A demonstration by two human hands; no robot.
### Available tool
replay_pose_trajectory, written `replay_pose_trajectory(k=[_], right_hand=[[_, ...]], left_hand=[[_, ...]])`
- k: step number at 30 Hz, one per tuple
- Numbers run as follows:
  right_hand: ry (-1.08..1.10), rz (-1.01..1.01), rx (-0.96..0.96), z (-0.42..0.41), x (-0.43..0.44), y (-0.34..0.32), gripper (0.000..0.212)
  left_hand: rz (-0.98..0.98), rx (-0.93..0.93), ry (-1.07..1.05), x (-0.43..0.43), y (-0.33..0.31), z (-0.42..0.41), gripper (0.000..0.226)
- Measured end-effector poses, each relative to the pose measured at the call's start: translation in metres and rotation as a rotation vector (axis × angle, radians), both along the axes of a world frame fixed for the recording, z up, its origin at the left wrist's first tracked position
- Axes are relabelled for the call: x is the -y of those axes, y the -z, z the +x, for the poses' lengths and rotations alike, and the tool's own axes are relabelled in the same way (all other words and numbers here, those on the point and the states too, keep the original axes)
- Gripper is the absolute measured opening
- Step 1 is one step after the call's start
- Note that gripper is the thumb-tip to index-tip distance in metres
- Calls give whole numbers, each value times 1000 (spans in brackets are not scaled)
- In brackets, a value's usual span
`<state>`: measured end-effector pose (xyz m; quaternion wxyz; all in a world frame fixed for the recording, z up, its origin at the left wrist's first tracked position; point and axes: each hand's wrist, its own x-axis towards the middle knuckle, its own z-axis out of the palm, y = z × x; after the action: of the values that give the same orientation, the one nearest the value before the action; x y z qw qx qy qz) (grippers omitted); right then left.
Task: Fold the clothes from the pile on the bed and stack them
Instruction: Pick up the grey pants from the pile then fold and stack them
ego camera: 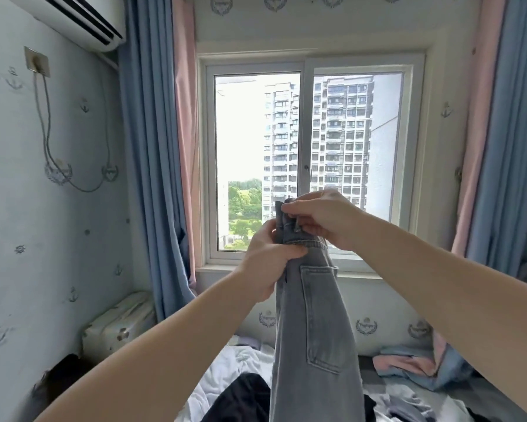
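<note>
The grey jeans hang upright above the middle of the bed, doubled lengthwise, with a back pocket facing the camera. The left hand grips the left edge just below the waistband, fingers curled round the denim. The right hand pinches the top of the waistband between thumb and fingers. The legs run out of view at the bottom.

Under the jeans, a black garment and a white cloth lie on the bed. A pink-and-blue cloth lies near the bed's far right corner.

Beyond the far edge stand a papered wall and a window, flanked by blue curtains. An air conditioner is mounted high on the left wall.
</note>
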<state>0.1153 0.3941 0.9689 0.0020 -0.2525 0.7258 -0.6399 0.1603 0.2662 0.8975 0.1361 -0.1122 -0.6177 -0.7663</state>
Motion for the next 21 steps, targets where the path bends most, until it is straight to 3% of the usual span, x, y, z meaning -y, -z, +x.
replay_pose_trajectory(k=[6,8,10,12,14,15,17,19,21], right_hand=[[-62,-93,72,-7,-5,3,34],[121,-2,-98,-12,-10,9,38],[349,113,-255,-20,-15,26,56],[399,139,-147,-29,-16,48,86],[214,69,181,-34,-8,66,108],[71,30,326,-32,0,71,109],[-184,-55,432,-25,26,72,92],[-198,-123,441,-14,61,63,74],[-66,-161,424,-7,96,47,46]], left_hand=[[27,65,-71,14,3,-6,36],[65,70,-69,32,-1,-7,36],[100,64,-51,54,-7,-7,39],[123,48,-35,76,-15,-5,42],[146,34,-13,100,-25,-2,43],[153,25,6,112,-30,0,45],[149,11,56,139,-39,3,46],[128,10,79,169,-47,6,47],[100,15,52,201,-55,7,48]])
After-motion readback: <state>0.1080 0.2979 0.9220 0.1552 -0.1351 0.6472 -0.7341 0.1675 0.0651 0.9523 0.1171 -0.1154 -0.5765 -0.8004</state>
